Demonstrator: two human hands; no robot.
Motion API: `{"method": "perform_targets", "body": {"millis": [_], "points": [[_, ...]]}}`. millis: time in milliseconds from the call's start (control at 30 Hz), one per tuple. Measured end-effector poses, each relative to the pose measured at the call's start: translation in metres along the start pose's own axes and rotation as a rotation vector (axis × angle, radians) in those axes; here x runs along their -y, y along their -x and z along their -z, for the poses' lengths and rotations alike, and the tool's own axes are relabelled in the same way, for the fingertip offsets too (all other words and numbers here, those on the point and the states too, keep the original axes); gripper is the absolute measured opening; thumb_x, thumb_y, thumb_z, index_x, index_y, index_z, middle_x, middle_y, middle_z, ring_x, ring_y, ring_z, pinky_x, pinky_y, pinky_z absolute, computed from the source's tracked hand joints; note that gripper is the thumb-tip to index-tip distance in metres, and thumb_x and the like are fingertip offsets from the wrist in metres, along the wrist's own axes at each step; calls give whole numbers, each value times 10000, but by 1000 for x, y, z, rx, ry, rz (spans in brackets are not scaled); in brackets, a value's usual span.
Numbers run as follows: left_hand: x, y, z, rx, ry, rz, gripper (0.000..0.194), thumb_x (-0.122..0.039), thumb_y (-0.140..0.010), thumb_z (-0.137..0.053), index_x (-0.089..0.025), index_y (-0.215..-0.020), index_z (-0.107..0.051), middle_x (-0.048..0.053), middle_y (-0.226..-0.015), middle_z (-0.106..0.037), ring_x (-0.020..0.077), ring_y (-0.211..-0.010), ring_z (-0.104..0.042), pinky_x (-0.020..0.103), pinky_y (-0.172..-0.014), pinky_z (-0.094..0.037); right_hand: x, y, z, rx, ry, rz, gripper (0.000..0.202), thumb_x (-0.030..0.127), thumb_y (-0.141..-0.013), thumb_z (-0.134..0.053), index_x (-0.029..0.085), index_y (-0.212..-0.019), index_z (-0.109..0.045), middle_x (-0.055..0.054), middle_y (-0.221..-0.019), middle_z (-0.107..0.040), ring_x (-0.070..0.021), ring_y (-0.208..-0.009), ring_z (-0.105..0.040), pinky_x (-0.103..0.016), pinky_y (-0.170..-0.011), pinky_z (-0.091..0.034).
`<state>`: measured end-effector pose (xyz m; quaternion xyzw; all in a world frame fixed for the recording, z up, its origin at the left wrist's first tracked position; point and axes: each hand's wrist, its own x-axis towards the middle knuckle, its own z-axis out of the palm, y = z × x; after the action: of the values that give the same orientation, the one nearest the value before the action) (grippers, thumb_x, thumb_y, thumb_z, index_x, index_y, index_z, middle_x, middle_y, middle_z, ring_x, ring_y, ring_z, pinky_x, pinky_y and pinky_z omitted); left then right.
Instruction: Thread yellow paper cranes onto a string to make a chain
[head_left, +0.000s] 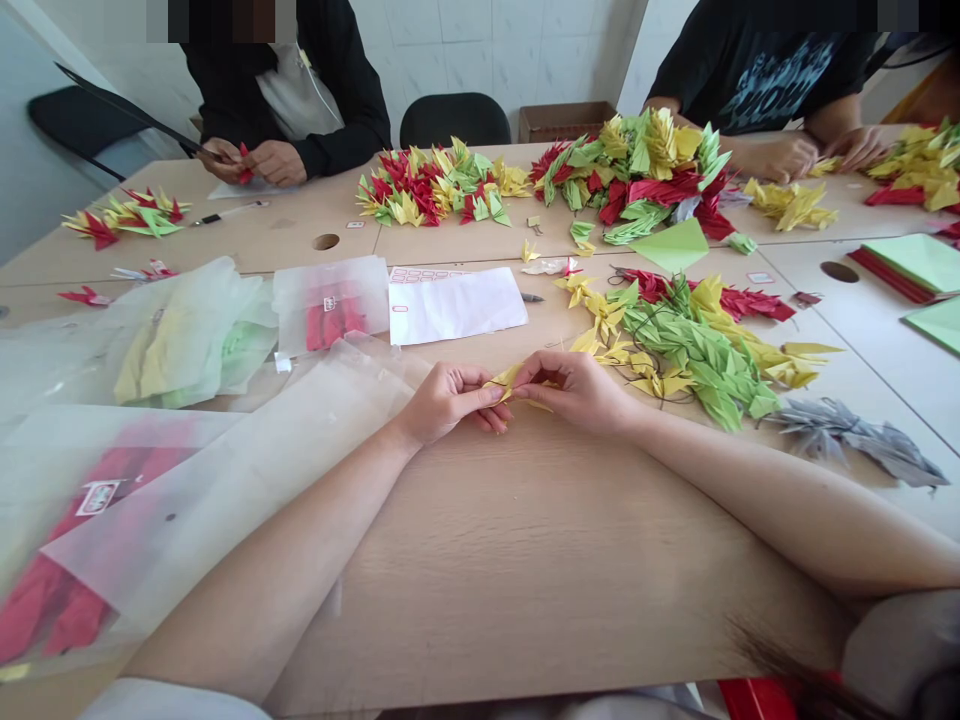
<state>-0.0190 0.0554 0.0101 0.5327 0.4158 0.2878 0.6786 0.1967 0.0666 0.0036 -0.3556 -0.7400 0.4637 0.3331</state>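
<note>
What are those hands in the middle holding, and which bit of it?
A yellow paper piece, pinched by the left hand and the right hand, close together. They cover too much of it to tell exactly which part.

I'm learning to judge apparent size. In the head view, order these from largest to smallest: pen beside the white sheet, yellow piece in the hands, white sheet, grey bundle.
1. White sheet and grey bundle: too alike to rank
2. Yellow piece, partly covered
3. Pen
</note>
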Motion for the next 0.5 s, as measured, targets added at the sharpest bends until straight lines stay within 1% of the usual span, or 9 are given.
{"method": "perform_targets", "body": {"millis": [167, 267, 500], "points": [[2, -1, -2, -9, -36, -12, 319, -395, -775, -772, -89, -806, -690, 92, -750, -746, 170, -649, -727, 226, -582, -588, 3, -2, 0, 27, -34, -69, 199, 353, -851, -668, 158, -834, -633, -24, -758, -675, -133, -659, -583, -256, -598, -443], [3, -2, -3, -4, -53, -26, 336, -411, -771, -774, -88, -803, -685, 88, -746, -740, 164, -651, -724, 226, -590, -591, 6, -2, 1, 46, -32, -85, 185, 330, -840, -665, 156, -808, -612, -10, -705, -647, -123, -623, -562, -244, -564, -417], [5, -3, -2, 14, -65, -19, 320, -399, -794, -756, -89, -832, -685, 82, -761, -735, 164, -673, -728, 228, -617, -597, 5, -2, 0, 8, -4, -131, 153, 289, -799, -674, 150, -772, -616, -10, -680, -634, -114, -593, -536, -232, -521, -383]]}}
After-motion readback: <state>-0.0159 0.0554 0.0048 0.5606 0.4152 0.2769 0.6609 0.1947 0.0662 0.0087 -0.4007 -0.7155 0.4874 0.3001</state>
